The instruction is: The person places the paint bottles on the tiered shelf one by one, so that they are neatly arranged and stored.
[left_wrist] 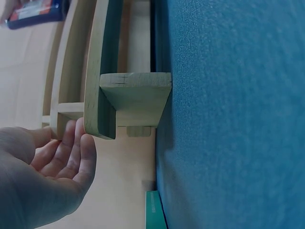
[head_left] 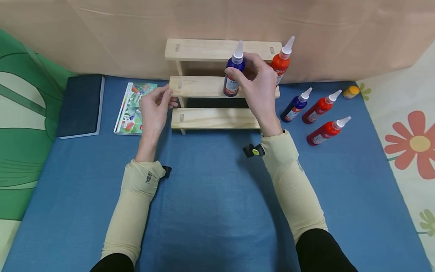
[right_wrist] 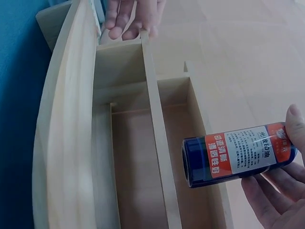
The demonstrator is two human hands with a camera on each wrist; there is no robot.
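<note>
Our right hand (head_left: 258,85) is clamped on a blue bottle (head_left: 232,81), thumb on one side and fingers on the other, holding it with its white nozzle up. The bottle is above the middle step of a wooden rack (head_left: 193,119), in front of the top step; we cannot tell whether its base touches wood. Our left hand (head_left: 154,104), well apart from the right, pinches the left end of that middle step between thumb and fingers. Pale sleeves (head_left: 136,204) cover both our forearms.

Just beyond our right hand, a red bottle (head_left: 280,65) points its nozzle up by the rack's right end, its foot hidden from us. Right of the rack, on the blue-covered counter (head_left: 210,196), we see a second blue bottle (head_left: 294,108), two more red bottles (head_left: 323,133) and, near the far edge, a small orange-capped container (head_left: 351,92). To the rack's left lies a colourful booklet (head_left: 130,113), with a dark blue book (head_left: 81,105) beyond it. Beige cloth (head_left: 119,41) hangs behind everything.
</note>
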